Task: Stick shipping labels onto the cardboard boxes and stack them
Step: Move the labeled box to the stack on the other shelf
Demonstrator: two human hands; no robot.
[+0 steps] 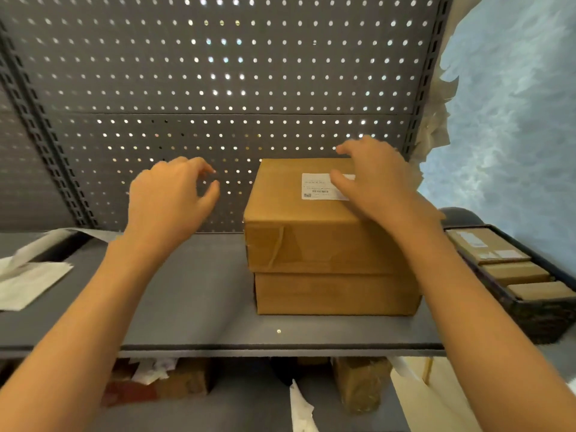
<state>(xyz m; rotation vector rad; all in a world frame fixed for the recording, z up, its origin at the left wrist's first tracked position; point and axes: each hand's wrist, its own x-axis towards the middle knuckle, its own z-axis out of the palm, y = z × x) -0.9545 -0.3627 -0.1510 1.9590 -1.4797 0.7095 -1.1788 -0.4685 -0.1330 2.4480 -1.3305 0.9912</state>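
Right hand [374, 179] rests flat on the top box [314, 219], partly over its shipping label [318, 187] — left hand [168, 201] hovers empty, fingers loosely curled. The upper box overhangs the lower box [333, 293] beneath the hand; an off-centre push could slide it.

Labelled box [293, 210] stacked on another box [333, 294], shelf [193, 300] right; seemingly papers [28, 282] far left

Top box [299, 213] and bottom box [333, 294]: matt brown cardboard, top one creased on its front face. Shipping label [316, 187]: white paper, printed, fairly flat. Shelf [193, 307]: matt grey, looks like painted metal. Back panel [218, 88]: grey perforated metal. Loose sheets [28, 282]: crumpled white paper.
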